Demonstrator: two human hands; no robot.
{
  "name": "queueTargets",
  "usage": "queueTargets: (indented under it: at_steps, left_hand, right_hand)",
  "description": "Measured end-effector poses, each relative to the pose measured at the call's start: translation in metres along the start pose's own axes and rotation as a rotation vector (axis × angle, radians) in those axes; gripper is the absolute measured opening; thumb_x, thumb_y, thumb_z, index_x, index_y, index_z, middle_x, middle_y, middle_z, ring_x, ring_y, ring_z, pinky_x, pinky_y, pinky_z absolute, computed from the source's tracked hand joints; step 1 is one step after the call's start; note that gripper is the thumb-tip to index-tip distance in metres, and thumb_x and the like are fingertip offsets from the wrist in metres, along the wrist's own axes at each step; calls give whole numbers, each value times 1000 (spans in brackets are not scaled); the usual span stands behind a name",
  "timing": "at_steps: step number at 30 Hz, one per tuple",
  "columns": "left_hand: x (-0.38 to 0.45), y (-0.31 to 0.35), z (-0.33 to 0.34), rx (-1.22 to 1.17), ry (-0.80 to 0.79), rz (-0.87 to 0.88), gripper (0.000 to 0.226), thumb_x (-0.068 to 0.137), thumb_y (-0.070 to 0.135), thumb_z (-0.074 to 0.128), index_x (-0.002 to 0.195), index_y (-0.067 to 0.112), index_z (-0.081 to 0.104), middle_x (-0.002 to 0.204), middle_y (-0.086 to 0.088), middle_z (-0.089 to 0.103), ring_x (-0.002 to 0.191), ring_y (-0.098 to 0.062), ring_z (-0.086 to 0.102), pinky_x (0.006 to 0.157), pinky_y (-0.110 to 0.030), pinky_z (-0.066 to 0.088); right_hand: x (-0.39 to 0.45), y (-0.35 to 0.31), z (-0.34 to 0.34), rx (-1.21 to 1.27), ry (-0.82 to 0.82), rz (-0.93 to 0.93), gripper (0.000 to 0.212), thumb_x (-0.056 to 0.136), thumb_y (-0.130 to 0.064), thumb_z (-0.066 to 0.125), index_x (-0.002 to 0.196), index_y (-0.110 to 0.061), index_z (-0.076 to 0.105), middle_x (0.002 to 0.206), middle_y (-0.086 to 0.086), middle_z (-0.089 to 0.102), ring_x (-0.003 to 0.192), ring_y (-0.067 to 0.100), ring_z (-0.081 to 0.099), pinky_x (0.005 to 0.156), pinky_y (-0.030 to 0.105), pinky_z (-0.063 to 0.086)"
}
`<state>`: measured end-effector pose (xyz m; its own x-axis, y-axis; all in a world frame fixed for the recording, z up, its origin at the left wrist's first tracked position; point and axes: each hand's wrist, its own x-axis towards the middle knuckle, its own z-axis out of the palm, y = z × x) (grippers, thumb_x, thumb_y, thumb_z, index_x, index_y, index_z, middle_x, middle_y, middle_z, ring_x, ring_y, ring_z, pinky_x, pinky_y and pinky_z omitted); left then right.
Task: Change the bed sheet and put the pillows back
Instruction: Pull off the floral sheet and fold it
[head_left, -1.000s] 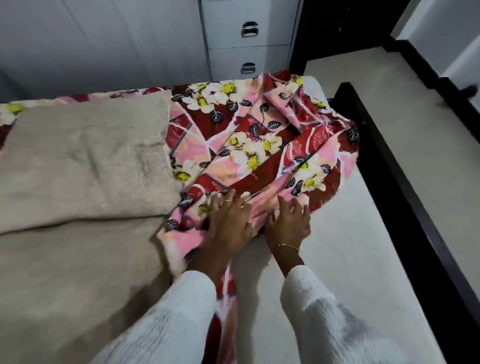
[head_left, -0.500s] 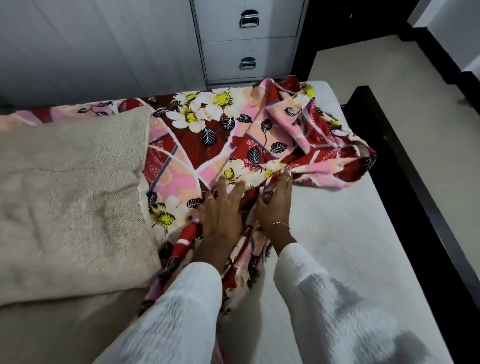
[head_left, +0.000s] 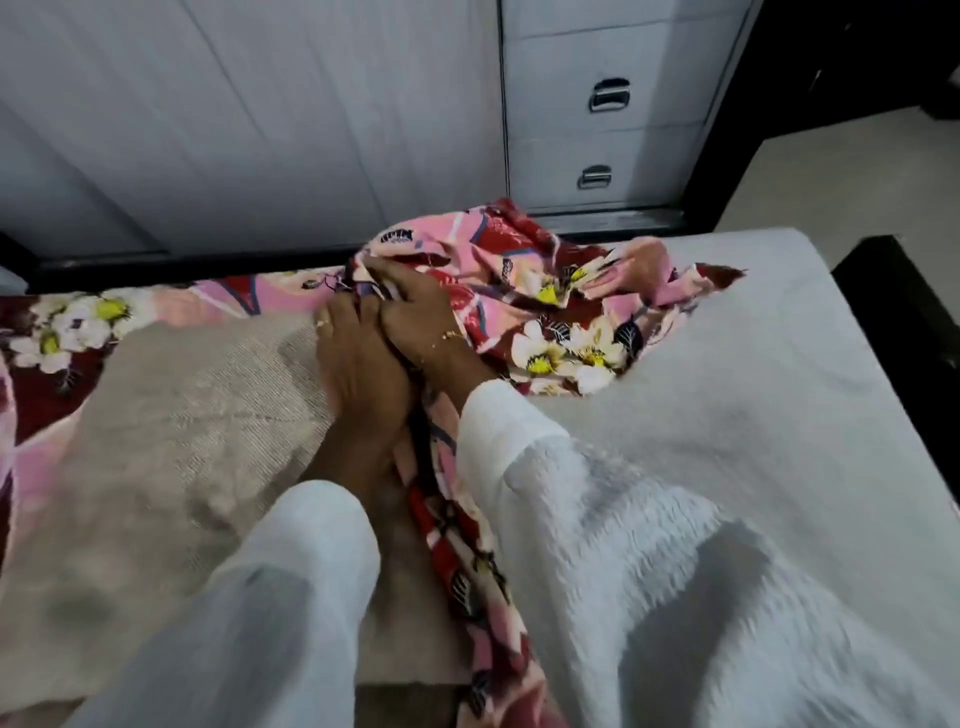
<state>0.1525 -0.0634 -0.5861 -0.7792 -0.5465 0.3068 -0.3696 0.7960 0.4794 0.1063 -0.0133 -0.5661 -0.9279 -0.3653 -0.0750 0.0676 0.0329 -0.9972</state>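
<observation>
Evidently gathering it for removal, the left hand (head_left: 358, 353) and right hand (head_left: 415, 317) both clutch the bunched floral sheet (head_left: 550, 312) near the bed's (head_left: 779, 364) far edge.

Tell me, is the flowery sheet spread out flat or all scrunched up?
Scrunched up. The flowery sheet lies bunched in folds at the mattress far edge, with the left hand and right hand gripping it.
</observation>
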Motion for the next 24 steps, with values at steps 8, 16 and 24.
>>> queueTargets:
  at_steps: [8,16,24]
  left_hand:
    - [11,-24,38,426,-613,602,80,75,64,12,148,31,18,153,9,26,145,-22,9,111,-57,-5]
    - [-10,-44,84,319,-510,659,95,65,75,30,145,23,33,151,-6,32,142,-43,-4,107,-63,-10]
    - [-14,-57,100,167,-431,592,92,61,65,46,134,11,47,139,-16,45,136,-47,23,108,-61,-3]
  right_hand:
    - [4,77,-83,-731,540,551,69,91,-45,48,148,-30,13,157,11,0,143,36,-1,111,59,11]
    - [46,111,-80,-787,466,387,81,92,-46,47,149,-9,5,155,21,-2,144,33,0,116,43,3]
    - [122,79,-21,-326,133,65,49,84,18,44,132,8,42,131,23,51,122,30,50,92,10,37]
